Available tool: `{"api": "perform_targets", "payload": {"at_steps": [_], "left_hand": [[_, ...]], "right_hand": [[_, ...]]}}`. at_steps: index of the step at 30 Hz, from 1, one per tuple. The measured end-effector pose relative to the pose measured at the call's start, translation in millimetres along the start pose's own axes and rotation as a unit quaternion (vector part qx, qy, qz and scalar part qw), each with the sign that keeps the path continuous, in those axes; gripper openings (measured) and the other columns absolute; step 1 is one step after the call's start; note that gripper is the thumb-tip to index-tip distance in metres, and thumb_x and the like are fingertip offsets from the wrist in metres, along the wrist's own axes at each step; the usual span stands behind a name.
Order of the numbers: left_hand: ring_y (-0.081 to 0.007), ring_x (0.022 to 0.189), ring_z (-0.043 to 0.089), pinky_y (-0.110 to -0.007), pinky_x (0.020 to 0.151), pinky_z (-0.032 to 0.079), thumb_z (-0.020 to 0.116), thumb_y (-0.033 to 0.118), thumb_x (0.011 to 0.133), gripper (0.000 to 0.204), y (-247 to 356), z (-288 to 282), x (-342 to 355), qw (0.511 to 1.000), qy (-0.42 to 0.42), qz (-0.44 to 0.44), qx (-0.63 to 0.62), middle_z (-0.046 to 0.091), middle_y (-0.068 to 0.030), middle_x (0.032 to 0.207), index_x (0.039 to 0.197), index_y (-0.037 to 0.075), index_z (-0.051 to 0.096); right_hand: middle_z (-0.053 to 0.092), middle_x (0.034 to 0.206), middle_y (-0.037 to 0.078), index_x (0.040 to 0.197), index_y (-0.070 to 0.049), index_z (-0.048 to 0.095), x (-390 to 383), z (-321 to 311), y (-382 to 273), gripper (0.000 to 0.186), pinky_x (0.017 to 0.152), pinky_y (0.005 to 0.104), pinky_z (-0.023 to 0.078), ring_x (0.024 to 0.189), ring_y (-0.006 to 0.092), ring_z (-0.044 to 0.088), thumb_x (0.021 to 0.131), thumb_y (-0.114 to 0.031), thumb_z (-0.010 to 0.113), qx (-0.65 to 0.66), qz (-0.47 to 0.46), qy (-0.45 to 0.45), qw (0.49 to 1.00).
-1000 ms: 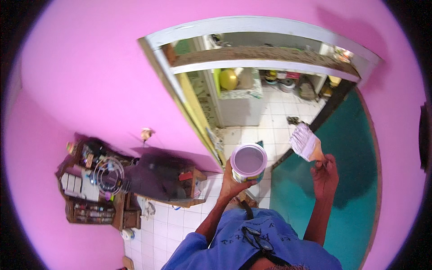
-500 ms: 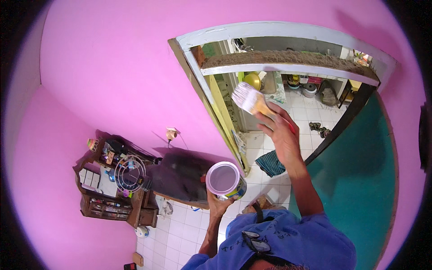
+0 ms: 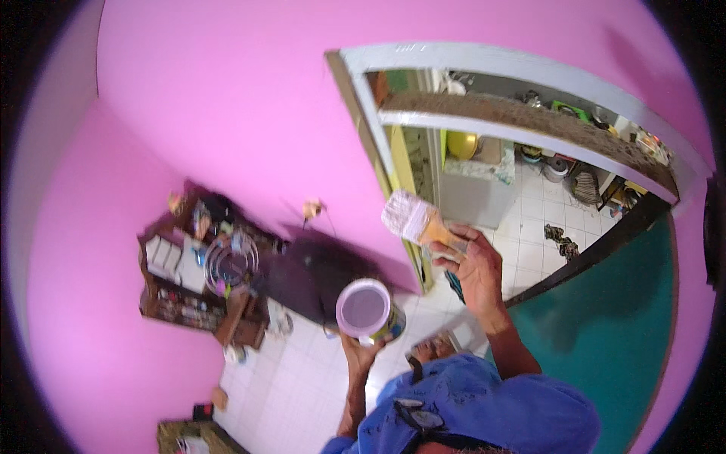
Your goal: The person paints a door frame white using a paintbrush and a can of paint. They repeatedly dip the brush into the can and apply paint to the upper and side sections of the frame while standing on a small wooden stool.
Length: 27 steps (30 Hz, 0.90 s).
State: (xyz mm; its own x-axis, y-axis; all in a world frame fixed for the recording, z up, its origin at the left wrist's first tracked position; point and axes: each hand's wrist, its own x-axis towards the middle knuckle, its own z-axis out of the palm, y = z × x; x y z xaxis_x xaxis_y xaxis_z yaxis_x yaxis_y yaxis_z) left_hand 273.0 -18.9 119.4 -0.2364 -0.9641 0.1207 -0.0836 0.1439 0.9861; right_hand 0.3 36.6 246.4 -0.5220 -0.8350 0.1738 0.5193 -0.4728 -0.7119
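My left hand (image 3: 361,352) is wrapped round the side of a paint can (image 3: 364,307), low and left of the doorway. Pale paint coats the can's rim, and its inside looks greyish purple. My right hand (image 3: 478,272) grips a wide paintbrush (image 3: 420,224) by its handle, with the bristles pointing up and left. White-pink paint covers the bristles and ferrule. The brush is in front of the left side of the door frame (image 3: 389,163); whether it touches cannot be made out. Light grey-white paint lies along the frame's top beam (image 3: 454,57).
A dusty ledge (image 3: 522,113) crosses the doorway below the top beam. At right stands a green door (image 3: 597,295). Dark furniture with a mirror (image 3: 178,295) and a round wire fan (image 3: 231,265) are at left. A wall socket (image 3: 311,209) sits on the pink wall (image 3: 227,98).
My right hand has come down with the brush, toward the can. The view has shifted, so the doorway sits further right and lower, and the can slightly left.
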Motion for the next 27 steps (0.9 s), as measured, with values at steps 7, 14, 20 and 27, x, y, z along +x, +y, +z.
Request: {"api": "perform_targets", "payload": {"at_steps": [7,14,20,27], "left_hand": [[-0.0267,0.129,0.056,-0.042,0.111,0.044,0.1,0.031,0.06,0.114,14.6,39.7,31.8,0.998,-0.029,0.045,-0.035,0.056,-0.0141,0.138,0.149,0.0,0.036],[-0.0272,0.128,0.055,-0.041,0.11,0.044,0.099,0.029,0.06,0.112,25.0,59.5,40.6,0.997,-0.013,0.07,0.026,0.053,-0.0153,0.136,0.147,-0.001,0.036],[-0.0278,0.128,0.055,-0.041,0.109,0.045,0.098,0.024,0.061,0.111,17.6,64.0,48.4,0.996,-0.008,0.092,0.007,0.052,-0.0151,0.138,0.15,0.001,0.034],[-0.0277,0.129,0.058,-0.043,0.109,0.05,0.102,0.023,0.055,0.125,11.5,52.5,53.0,0.998,0.016,0.032,-0.058,0.053,-0.0158,0.142,0.153,0.002,0.029]], "right_hand": [[0.068,0.128,0.017,0.132,0.006,0.062,-18.8,24.4,-0.2,0.035,0.098,0.0362,0.053,0.112,0.0264,0.069,0.105,-0.012,0.052,-0.384,-0.196,-0.104,0.896],[0.067,0.107,0.002,0.123,0.003,0.068,-36.9,40.8,31.4,0.031,0.084,0.0248,0.044,0.091,0.009,0.054,0.104,-0.016,0.052,-0.273,-0.003,0.059,0.96],[0.064,0.106,0.003,0.119,0.001,0.066,-37.7,41.9,54.3,0.028,0.085,0.0264,0.046,0.091,0.0089,0.054,0.105,-0.019,0.053,-0.323,-0.025,0.041,0.945],[0.063,0.104,0.01,0.124,-0.002,0.064,-19.5,9.8,31.5,0.03,0.081,0.0335,0.048,0.094,0.0193,0.06,0.099,-0.018,0.062,-0.486,-0.098,-0.043,0.867]]}}
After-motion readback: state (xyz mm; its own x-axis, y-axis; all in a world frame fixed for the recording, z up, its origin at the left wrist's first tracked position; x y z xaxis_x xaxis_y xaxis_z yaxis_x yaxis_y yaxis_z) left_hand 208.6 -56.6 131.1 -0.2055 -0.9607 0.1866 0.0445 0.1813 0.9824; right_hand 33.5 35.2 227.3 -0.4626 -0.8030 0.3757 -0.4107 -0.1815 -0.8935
